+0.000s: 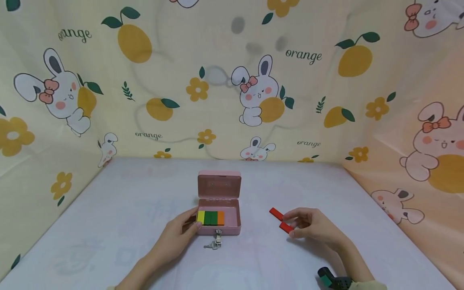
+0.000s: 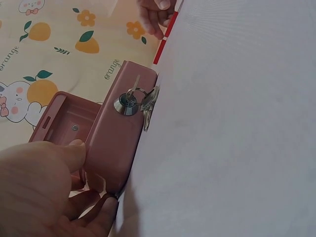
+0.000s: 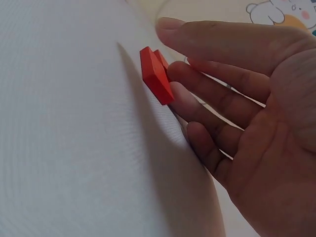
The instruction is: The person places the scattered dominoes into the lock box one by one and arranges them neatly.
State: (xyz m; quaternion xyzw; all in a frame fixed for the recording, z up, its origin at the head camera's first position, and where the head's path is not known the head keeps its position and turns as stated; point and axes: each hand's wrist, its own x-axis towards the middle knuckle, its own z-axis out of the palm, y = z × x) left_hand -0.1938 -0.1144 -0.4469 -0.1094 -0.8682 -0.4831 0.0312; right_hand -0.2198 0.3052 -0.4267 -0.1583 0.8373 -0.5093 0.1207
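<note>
A pink metal cash box stands with its lid raised. Yellow, green and orange blocks lie in a row inside it. My left hand grips the box's left side; in the left wrist view, its thumb lies against the wall near the front corner. Two red blocks rest on the table to the right of the box. Beside them is my right hand. The right wrist view shows its thumb apart from the nearer red block, with the other fingers loosely bent close to it.
Keys hang on a ring from the lock at the box's front. The white table meets a patterned cloth at the back and sides. A dark strapped device sits at the right wrist.
</note>
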